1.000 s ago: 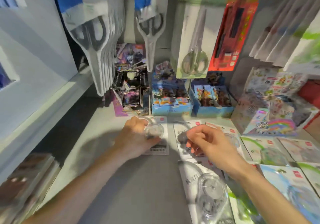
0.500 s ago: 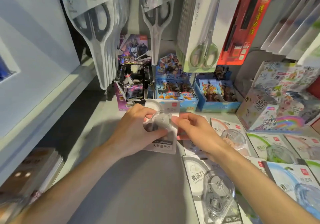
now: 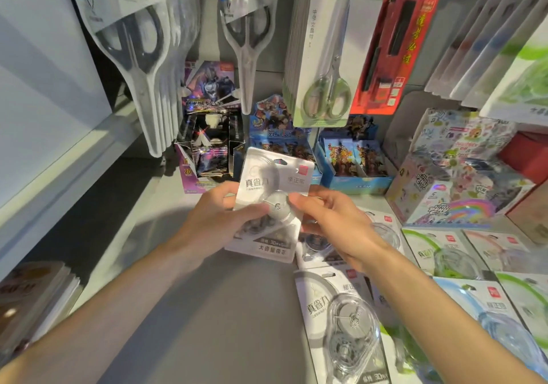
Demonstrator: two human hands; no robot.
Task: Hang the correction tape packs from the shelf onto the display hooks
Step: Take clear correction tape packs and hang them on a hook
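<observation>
Now left hand (image 3: pixel 219 220) and right hand (image 3: pixel 332 220) pinch white pack (image 3: pixel 274 182) upright.

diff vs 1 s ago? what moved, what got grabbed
The white correction tape pack came up off the shelf and now stands tilted upright between both hands. The left hand kept its grip; the right hand moved in from a neighbouring pack and took the right edge. The other packs and hanging scissors stayed put.
</observation>
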